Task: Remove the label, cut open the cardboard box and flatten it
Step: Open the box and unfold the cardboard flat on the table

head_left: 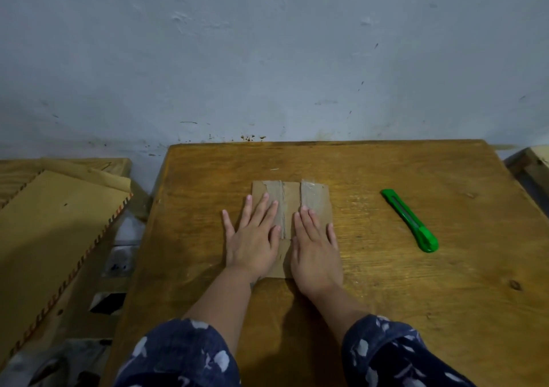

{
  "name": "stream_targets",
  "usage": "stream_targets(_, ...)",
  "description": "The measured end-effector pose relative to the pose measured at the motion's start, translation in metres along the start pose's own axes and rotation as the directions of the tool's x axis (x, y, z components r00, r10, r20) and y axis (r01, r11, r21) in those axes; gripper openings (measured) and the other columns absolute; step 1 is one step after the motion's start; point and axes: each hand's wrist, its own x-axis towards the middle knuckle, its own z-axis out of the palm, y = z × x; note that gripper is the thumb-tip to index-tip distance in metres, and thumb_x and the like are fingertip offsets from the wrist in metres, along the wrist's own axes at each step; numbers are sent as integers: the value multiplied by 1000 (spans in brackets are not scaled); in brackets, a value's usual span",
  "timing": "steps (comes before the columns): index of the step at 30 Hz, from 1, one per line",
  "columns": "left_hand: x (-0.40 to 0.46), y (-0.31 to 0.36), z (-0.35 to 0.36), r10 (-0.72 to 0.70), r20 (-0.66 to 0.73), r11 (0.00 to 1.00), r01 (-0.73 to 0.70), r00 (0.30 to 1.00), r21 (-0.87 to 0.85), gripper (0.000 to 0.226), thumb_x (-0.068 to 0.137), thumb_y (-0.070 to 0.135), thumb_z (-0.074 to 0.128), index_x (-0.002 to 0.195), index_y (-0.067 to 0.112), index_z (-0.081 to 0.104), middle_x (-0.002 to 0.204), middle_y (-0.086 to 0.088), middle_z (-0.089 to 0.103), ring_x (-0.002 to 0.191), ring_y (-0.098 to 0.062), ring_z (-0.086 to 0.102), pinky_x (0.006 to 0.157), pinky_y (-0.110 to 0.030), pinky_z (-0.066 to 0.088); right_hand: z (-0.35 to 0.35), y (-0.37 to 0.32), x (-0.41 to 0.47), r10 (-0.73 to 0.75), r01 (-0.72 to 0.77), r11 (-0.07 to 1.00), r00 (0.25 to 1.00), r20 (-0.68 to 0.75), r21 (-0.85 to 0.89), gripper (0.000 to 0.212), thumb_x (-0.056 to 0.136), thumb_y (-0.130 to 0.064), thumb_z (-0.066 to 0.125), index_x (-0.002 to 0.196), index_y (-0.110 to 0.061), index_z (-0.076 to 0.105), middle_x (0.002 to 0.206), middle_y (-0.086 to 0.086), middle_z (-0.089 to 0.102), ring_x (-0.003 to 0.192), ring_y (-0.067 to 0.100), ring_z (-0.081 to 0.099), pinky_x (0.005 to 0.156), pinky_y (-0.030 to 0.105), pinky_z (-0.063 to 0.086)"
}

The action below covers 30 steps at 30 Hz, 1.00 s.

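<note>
A small brown cardboard box (289, 196) lies pressed flat in the middle of the wooden table (386, 282), with strips of clear tape on its far flaps. My left hand (252, 238) rests palm down on its left half, fingers spread. My right hand (316, 250) lies palm down on its right half, fingers close together. Neither hand grips anything. A green utility knife (411, 221) lies on the table to the right of the box, apart from my hands; I cannot tell whether its blade is out.
A grey-blue wall (267, 60) stands right behind the table's far edge. Left of the table, lower down, lie large brown cardboard sheets (50, 223) with a striped edge. A wooden piece (531, 167) shows at the far right.
</note>
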Motion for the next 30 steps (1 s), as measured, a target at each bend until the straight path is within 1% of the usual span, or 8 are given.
stream_targets(5, -1, 2, 0, -13, 5, 1000, 13, 1000, 6, 52, 101, 43, 14, 151, 37, 1, 157, 18, -16, 143, -11, -25, 113, -57, -14, 8, 1, 0, 20, -22, 999, 998, -53, -34, 57, 94, -31, 15, 148, -14, 27, 157, 0, 21, 146, 12, 8, 119, 42, 6)
stream_targets(11, -2, 2, 1, -14, -16, 1000, 14, 1000, -1, 53, 100, 44, 14, 151, 38, 2, 158, 19, -14, 144, -11, -23, 114, -58, -12, 2, -2, 0, 30, -30, 999, 999, -14, 13, 59, 96, -37, 10, 150, -16, 17, 159, -3, 10, 146, 8, -1, 116, 36, -5)
stream_targets(13, -3, 2, 2, -15, -33, 1000, 15, 999, -12, 53, 100, 45, 15, 151, 39, 3, 158, 17, -14, 144, -11, -23, 114, -59, -11, -4, -1, 1, 50, -52, 987, 999, 17, 152, 55, 99, -40, 10, 151, -21, 8, 160, -8, 6, 143, 1, -5, 117, 32, -8)
stream_targets(18, -4, 1, 3, -40, -42, 999, 41, 998, 1, 53, 98, 51, 14, 149, 43, 1, 160, 2, -16, 146, -18, -17, 114, -60, -8, -16, 5, 15, 267, -168, 752, 962, -61, 638, 59, 97, -10, 40, 148, -32, 19, 143, -18, 41, 133, -1, 29, 117, 44, 20)
stream_targets(20, -5, 1, 5, -69, -61, 998, 69, 996, 8, 56, 97, 53, 13, 149, 43, -5, 160, -5, -16, 146, -21, -17, 114, -60, -8, -20, 4, 21, 335, -240, 772, 941, -56, 589, 58, 93, -11, 49, 143, -32, 29, 146, -5, 39, 135, 12, 29, 114, 45, 24)
stream_targets(22, -6, 0, 7, -126, -83, 992, 126, 988, -5, 62, 95, 56, 15, 148, 39, -11, 160, -10, -15, 146, -25, -17, 114, -60, -10, -21, 6, 22, 423, -391, 826, 906, 12, 406, 57, 94, -31, 49, 145, -31, 24, 154, 6, 21, 141, 23, 15, 115, 46, 17)
stream_targets(25, -4, 0, 8, -187, -98, 982, 185, 977, -28, 66, 94, 59, 17, 150, 35, -8, 160, -13, -8, 147, -26, -15, 114, -59, -11, -13, 10, 16, 417, -426, 897, 904, 92, 116, 59, 97, -52, 21, 150, -33, 4, 161, 8, -2, 147, 29, -6, 115, 51, -5)
stream_targets(30, -3, -4, 8, -150, -146, 985, 134, 978, -111, 63, 95, 59, 23, 151, 36, 8, 162, -2, 3, 148, -18, -7, 117, -52, -11, -12, 9, 17, 393, -399, 905, 917, 70, 145, 50, 99, -45, 20, 148, -38, 12, 161, 1, 5, 147, 22, -9, 109, 56, -19)
